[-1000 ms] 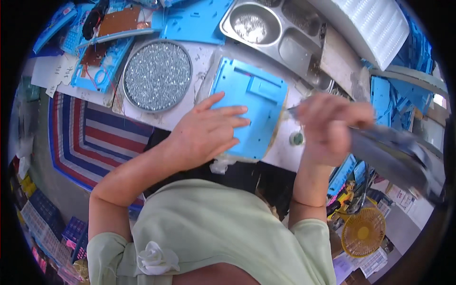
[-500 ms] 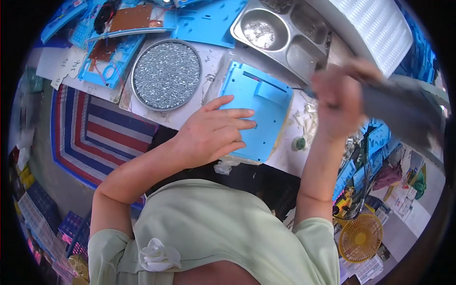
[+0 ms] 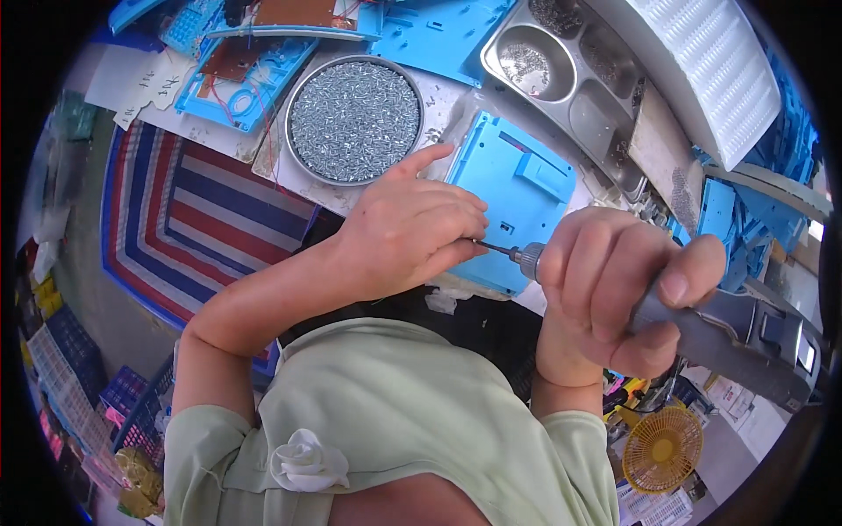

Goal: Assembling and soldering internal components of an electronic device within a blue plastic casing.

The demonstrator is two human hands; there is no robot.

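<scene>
A light blue plastic panel (image 3: pixel 513 188) with a raised block and small holes lies on the table in front of me. My left hand (image 3: pixel 412 219) rests over its left edge, little finger stretched out. Its thumb and index fingertip come together at the tip of a driver bit; whatever they pinch there is hidden. My right hand (image 3: pixel 623 289) is wrapped round a dark grey electric screwdriver (image 3: pixel 728 337), held tilted above the panel's right side. The bit points left, toward my left fingertips.
A round tray of small silvery screws (image 3: pixel 355 118) stands left of the panel. Behind it are a metal compartment tray (image 3: pixel 605 105), a white ribbed foam box (image 3: pixel 702 79) and more blue panels (image 3: pixel 438 35). A yellow fan (image 3: pixel 664 447) is at lower right.
My right hand has brought the screwdriver down and nearer, its bit now at my left fingertips. My left fingers, spread on the panel before, have drawn together. The view has shifted.
</scene>
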